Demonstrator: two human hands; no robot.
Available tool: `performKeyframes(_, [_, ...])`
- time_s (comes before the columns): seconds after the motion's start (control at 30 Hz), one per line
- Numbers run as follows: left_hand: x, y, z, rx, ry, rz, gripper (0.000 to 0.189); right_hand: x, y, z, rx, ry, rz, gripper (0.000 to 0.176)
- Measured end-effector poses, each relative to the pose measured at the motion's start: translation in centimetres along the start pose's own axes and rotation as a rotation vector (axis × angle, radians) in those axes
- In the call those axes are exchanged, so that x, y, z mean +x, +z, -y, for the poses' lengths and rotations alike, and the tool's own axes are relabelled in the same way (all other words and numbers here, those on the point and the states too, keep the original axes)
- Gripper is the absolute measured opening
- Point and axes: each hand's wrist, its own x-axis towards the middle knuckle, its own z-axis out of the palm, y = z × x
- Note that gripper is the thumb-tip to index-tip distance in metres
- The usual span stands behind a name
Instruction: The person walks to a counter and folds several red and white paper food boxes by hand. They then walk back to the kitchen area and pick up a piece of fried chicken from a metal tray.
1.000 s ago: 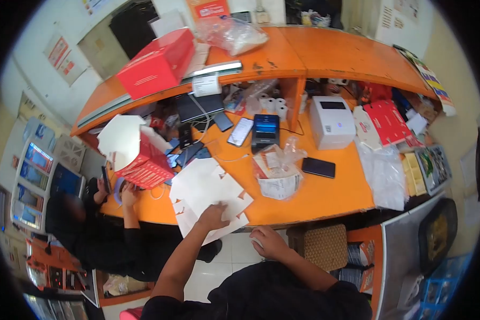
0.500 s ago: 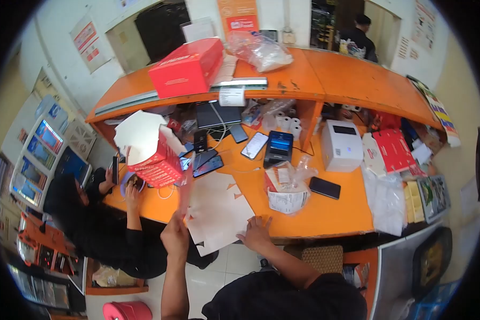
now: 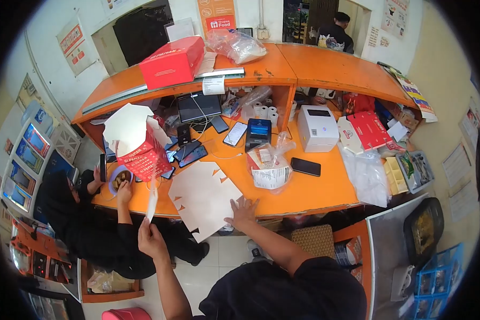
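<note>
My left hand (image 3: 152, 240) is closed in a pinch on the lower end of a thin cardboard sheet (image 3: 152, 205), which stands nearly edge-on to me. Flat on the orange counter (image 3: 314, 194) lies a white cardboard box blank (image 3: 202, 197) with small cut slots, its near corner sticking out past the counter edge. My right hand (image 3: 242, 213) rests with spread fingers on the blank's right edge. Just beyond my left hand stands a stack of red open-topped boxes (image 3: 144, 157) with white flaps.
A co-worker (image 3: 85, 229) sits at the left, one hand at a bowl (image 3: 121, 181) of food. Phones (image 3: 306, 167), a card terminal (image 3: 258, 133), a bagged receipt (image 3: 272, 176) and a white printer (image 3: 318, 128) stand or lie on the counter. A red box (image 3: 173, 61) sits on the upper shelf.
My left hand has moved left with the thin cardboard sheet, away from the flat blank. My right hand stays at the blank's edge, fingers more spread. The whole view has shifted.
</note>
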Motion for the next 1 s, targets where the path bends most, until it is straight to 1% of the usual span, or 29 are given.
performKeyframes(0.07, [0.2, -2.7, -3.5, -0.057, -0.040, -0.048, 0.020, -0.9, -1.1, 1.5, 0.013, -0.009, -0.091, 0.081])
performKeyframes(0.1, [-0.4, -3.3, -3.6, -0.119, 0.097, -0.128, 0.021, -1.6, -2.3, 2.5, 0.009, -0.018, -0.107, 0.081])
performKeyframes(0.13, [-1.3, -4.1, -3.9, -0.116, 0.095, -0.142, 0.021, -2.9, -3.2, 3.6, 0.535, -0.313, -0.152, 0.079])
performKeyframes(0.17, [-2.4, -5.3, -5.0, -0.153, 0.165, -0.023, 0.023, -4.8, -4.3, 4.6, 1.061, -0.605, -0.174, 0.076])
performKeyframes(0.2, [-3.8, -6.4, -6.0, -0.191, 0.229, 0.104, 0.024, -7.4, -5.9, 6.0, 1.055, -0.605, -0.162, 0.076])
performKeyframes(0.27, [-6.6, -7.8, -7.9, -0.247, 0.280, 0.283, 0.022, -12.3, -8.8, 8.7, 1.731, -0.659, -0.006, 0.073])
performKeyframes(0.3, [-8.0, -8.1, -8.4, -0.274, 0.263, 0.309, 0.020, -13.3, -9.1, 9.2, 1.723, -0.654, 0.003, 0.073])
performKeyframes(0.33, [-9.4, -8.4, -8.4, -0.302, 0.246, 0.336, 0.018, -14.1, -9.2, 9.7, 1.601, -0.548, -0.107, 0.067])
performKeyframes(0.37, [-10.0, -8.9, -8.1, -0.355, 0.229, 0.375, 0.026, -14.7, -9.1, 10.0, 1.474, -0.444, -0.212, 0.062])
performKeyframes(0.4, [-10.4, -9.2, -7.8, -0.356, 0.216, 0.376, 0.026, -15.1, -8.6, 10.1, 1.467, -0.440, -0.202, 0.062])
performKeyframes(0.47, [-10.7, -9.8, -7.5, -0.528, 0.068, 0.452, 0.049, -15.9, -7.4, 9.9, 1.240, -0.641, -0.406, 0.058])
performKeyframes(0.5, [-11.0, -9.9, -6.3, -0.637, 0.011, 0.548, 0.066, -16.6, -8.4, 9.7, 1.277, -0.716, -0.436, 0.060])
performKeyframes(0.53, [-11.3, -10.4, -5.8, -0.635, -0.001, 0.542, 0.066, -16.7, -8.9, 9.2, 1.273, -0.720, -0.423, 0.060])
performKeyframes(0.6, [-11.6, -11.4, -5.1, -1.320, -0.533, 0.592, 0.063, -17.3, -9.5, 7.9, 0.957, -1.027, -0.314, 0.063])
performKeyframes(0.63, [-11.2, -11.9, -4.3, -1.316, -0.535, 0.583, 0.063, -17.8, -9.7, 7.5, 0.911, -1.037, -0.231, 0.061])
performKeyframes(0.67, [-10.6, -12.5, -3.2, -1.509, -0.878, 0.579, 0.058, -18.1, -9.5, 7.0, 0.911, -1.044, -0.225, 0.061])
performKeyframes(0.73, [-9.7, -13.5, -1.6, -1.844, -1.596, 0.514, 0.051, -18.3, -9.2, 5.9, 0.739, -1.187, -0.149, 0.055])
performKeyframes(0.77, [-10.0, -13.9, -1.3, -1.775, -1.543, 0.550, 0.048, -18.4, -9.1, 5.4, 0.735, -1.197, -0.142, 0.055])
performKeyframes(0.8, [-10.4, -14.2, -1.2, -1.779, -1.543, 0.534, 0.048, -18.4, -9.1, 4.9, 0.795, -1.256, -0.140, 0.050])
performKeyframes(0.83, [-11.1, -14.5, -1.1, -1.695, -1.411, 0.568, 0.046, -18.6, -9.0, 4.8, 0.858, -1.313, -0.133, 0.047])
performKeyframes(0.87, [-11.8, -14.8, -1.1, -1.608, -1.281, 0.597, 0.044, -19.4, -8.9, 5.2, 0.856, -1.324, -0.119, 0.047])
performKeyframes(0.9, [-12.7, -14.7, -1.0, -1.611, -1.277, 0.578, 0.044, -20.4, -8.9, 5.5, 1.157, -1.115, 0.000, 0.044])
performKeyframes(0.93, [-13.8, -14.4, -0.9, -1.475, -1.141, 0.560, 0.042, -21.1, -8.9, 5.9, 1.435, -0.877, 0.120, 0.042])
performKeyframes(0.97, [-14.4, -14.3, -1.2, -1.335, -1.009, 0.541, 0.039, -21.4, -8.6, 6.4, 1.431, -0.891, 0.126, 0.042])
performKeyframes(1.0, [-14.1, -14.4, -2.3, -1.333, -1.005, 0.528, 0.039, -21.7, -8.2, 7.0, 1.318, -0.887, -0.044, 0.043])
